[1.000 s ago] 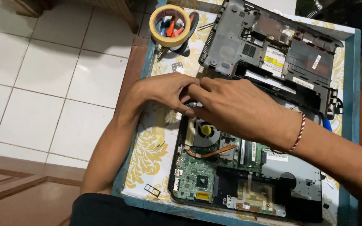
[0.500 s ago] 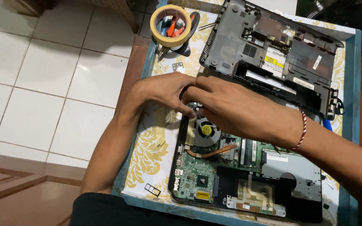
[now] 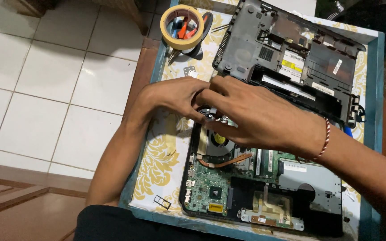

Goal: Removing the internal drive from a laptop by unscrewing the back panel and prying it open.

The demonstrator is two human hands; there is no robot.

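An opened laptop base (image 3: 264,187) lies on a small table, its green circuit board (image 3: 206,187) and round cooling fan (image 3: 217,143) exposed. My left hand (image 3: 173,96) and my right hand (image 3: 255,114) meet at the far left corner of the base, just above the fan. The fingertips of both hands pinch at a small part there; the part itself is hidden under the fingers. A copper heat pipe (image 3: 228,161) curves out from below the fan. My right wrist wears a red and white string band (image 3: 323,140).
The removed dark grey laptop bottom cover (image 3: 291,58) lies at the far side of the table. A roll of yellow tape (image 3: 184,24) with small tools inside sits at the far left. The table has a blue rim (image 3: 374,89) and a patterned cloth (image 3: 157,156). White tiled floor (image 3: 45,80) lies to the left.
Both hands have shifted slightly toward the far side, uncovering more of the fan. They stay together at the same corner.
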